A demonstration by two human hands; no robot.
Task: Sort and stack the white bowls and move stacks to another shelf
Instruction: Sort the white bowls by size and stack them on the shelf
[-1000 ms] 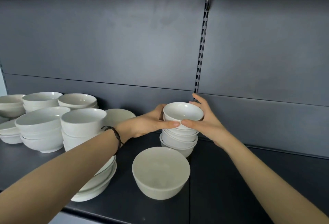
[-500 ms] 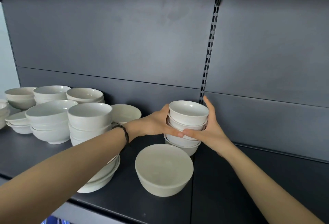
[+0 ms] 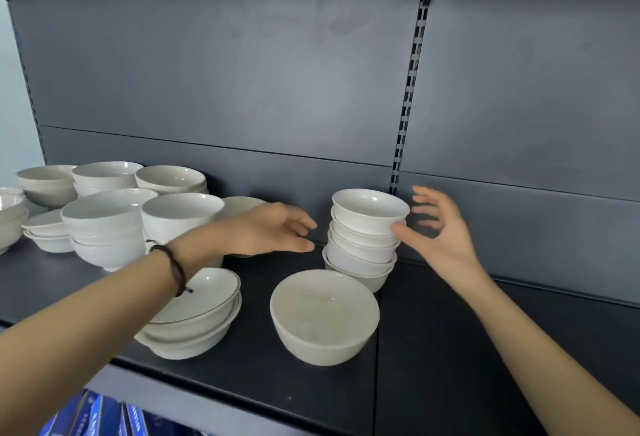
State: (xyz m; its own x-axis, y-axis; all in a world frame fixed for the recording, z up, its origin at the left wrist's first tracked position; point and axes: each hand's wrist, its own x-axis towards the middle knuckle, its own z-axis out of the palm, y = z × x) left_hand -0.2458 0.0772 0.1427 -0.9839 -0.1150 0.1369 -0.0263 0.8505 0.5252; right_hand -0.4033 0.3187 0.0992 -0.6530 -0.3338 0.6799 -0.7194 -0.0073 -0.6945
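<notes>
A stack of several small white bowls (image 3: 365,238) stands on the dark shelf (image 3: 450,349) near the back panel. My left hand (image 3: 273,228) hovers just left of the stack, fingers relaxed, holding nothing. My right hand (image 3: 440,228) is spread on the stack's right side, and its thumb tip touches or nearly touches the top bowl. In front of the stack sits a single wider white bowl (image 3: 323,316). A tilted pile of shallow rimmed bowls (image 3: 197,314) lies under my left forearm.
More stacks of larger white bowls (image 3: 107,224) crowd the shelf's left part, some at the back (image 3: 169,179). A slotted upright (image 3: 410,89) runs down the back panel behind the small stack. Blue packages (image 3: 97,415) show below the shelf's front edge.
Both hands gripped the small stack's top bowls a second ago. They have now let go and drawn apart, left hand leftwards, right hand rightwards. The stack stands on its own.
</notes>
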